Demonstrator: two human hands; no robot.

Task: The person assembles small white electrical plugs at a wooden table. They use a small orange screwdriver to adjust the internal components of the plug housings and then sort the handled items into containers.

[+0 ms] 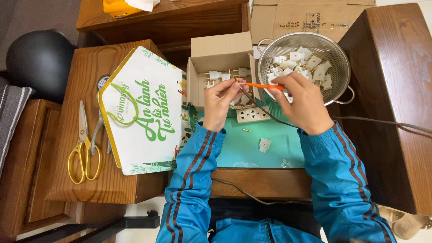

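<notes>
Right hand (302, 100) pinches a slim orange-handled screwdriver (264, 85), tip pointing left. Left hand (221, 100) is closed on a small part, too tiny to identify, at that tip. Both hover above the teal bench (279, 155), before the round metal mesh colander (335, 81).

One colander (335, 47), one carton (220, 47), one scissors (83, 143), one power strip (253, 114), two hands (220, 101).

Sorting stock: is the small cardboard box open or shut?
Open: the small cardboard box has its flap folded back, showing white plastic plugs inside.
</notes>
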